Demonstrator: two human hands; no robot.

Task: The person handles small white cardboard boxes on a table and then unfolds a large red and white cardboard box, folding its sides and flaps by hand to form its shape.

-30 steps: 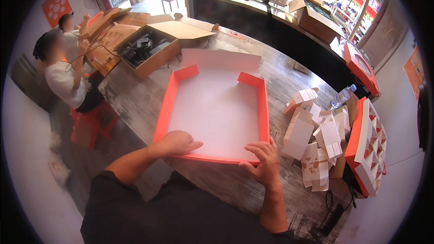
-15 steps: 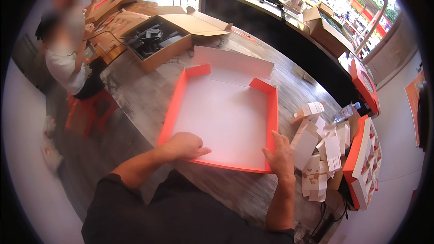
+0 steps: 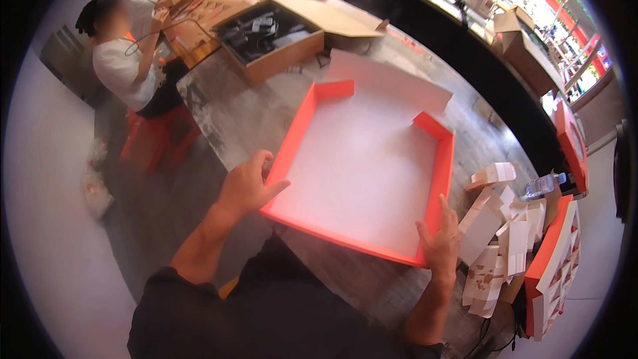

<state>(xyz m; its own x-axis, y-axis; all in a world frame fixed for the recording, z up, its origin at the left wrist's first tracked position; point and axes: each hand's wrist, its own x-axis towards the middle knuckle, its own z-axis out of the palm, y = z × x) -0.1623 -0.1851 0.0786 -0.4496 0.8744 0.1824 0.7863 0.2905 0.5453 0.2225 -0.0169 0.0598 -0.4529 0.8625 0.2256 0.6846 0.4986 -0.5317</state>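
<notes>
A shallow cardboard box (image 3: 362, 166) with orange-red walls and a white inside lies before me on the table, its far flap folded out flat. At its near left corner, my left hand (image 3: 249, 186) straddles the left wall, thumb over the inside and fingers along the outside. My right hand (image 3: 440, 242) grips the right wall near the near right corner, thumb inside and fingers outside. Two short orange flaps bend inward at the far corners. Nothing lies inside the box.
Folded white cartons (image 3: 512, 239), a water bottle (image 3: 545, 185) and an orange box with dividers (image 3: 555, 269) stand at the right. Beyond is a brown carton (image 3: 266, 43) holding black gear and cables. Two people (image 3: 123, 73) are at the left. A dark counter (image 3: 425, 33) runs behind.
My left hand has shifted from the near edge up to the left wall. The view has swung left, and the box appears slightly turned, with my right hand still at its right wall.
</notes>
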